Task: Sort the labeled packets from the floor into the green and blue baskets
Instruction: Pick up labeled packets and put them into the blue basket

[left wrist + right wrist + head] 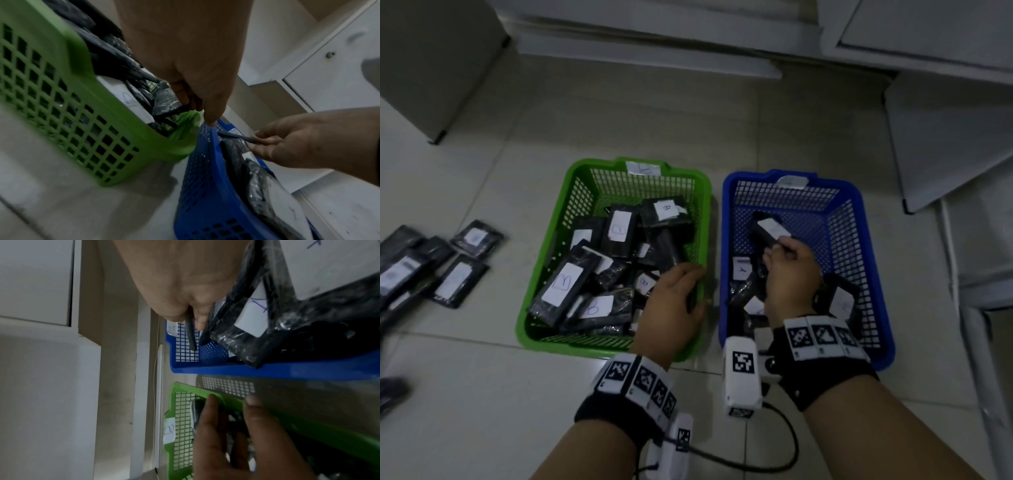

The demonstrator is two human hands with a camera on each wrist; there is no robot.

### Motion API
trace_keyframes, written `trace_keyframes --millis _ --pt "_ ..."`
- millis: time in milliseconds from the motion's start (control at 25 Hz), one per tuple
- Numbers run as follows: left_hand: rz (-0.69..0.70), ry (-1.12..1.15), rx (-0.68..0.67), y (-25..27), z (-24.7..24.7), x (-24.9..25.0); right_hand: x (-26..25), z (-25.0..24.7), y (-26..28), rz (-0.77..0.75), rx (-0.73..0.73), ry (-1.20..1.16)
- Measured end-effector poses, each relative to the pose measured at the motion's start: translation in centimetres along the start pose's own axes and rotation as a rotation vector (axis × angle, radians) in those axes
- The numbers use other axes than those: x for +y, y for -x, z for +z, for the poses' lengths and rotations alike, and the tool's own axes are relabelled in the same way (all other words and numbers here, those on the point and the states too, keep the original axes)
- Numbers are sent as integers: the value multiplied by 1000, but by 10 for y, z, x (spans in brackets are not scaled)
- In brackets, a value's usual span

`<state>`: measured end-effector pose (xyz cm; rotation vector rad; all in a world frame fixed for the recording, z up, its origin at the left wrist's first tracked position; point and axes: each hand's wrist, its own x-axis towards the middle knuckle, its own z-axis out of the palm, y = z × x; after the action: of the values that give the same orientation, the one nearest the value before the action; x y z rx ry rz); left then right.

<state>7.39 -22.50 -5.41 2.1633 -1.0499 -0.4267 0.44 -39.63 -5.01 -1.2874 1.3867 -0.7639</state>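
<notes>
The green basket (551, 246) holds many black packets labeled B (565, 284). My left hand (698, 287) hovers over its right front corner, with fingers and thumb curled round a black packet (166, 100) just inside the rim. To the right of it, the blue basket (859, 240) holds a few packets labeled A (741, 270). My right hand (777, 248) reaches into the blue basket and pinches the near edge of a black packet with a white label (770, 228), lifted above the others. The right wrist view shows that packet edge-on (191, 335) between thumb and fingers.
Several loose black packets (448, 274) lie on the tiled floor at the far left. White cabinets (945, 137) stand behind and to the right of the baskets. A grey box (431, 68) stands at the back left. The two baskets sit nearly touching.
</notes>
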Motion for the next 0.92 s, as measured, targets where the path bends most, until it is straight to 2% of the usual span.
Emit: trace_keyframes --millis 120,160,280,360,480,640,800,920 --pt "-12 29 -47 0 4 -2 12 -3 5 44 -221 89" --pt "-13 43 -59 0 2 -3 11 -5 8 5 -270 163" --pt "-3 78 -31 6 -9 -9 -3 -10 23 -258 -252 391" --pt "-32 116 68 14 -25 -14 -12 -7 43 -432 -209 431" --pt "-84 90 228 30 -59 -31 -12 12 84 -633 -248 526" --pt "-228 29 370 67 -119 -82 -6 64 150 -729 -471 573" --pt "-458 -78 477 98 -195 -173 -15 159 220 -806 -689 609" --pt "-530 -245 462 99 -229 -234 -19 238 247 -772 -829 646"
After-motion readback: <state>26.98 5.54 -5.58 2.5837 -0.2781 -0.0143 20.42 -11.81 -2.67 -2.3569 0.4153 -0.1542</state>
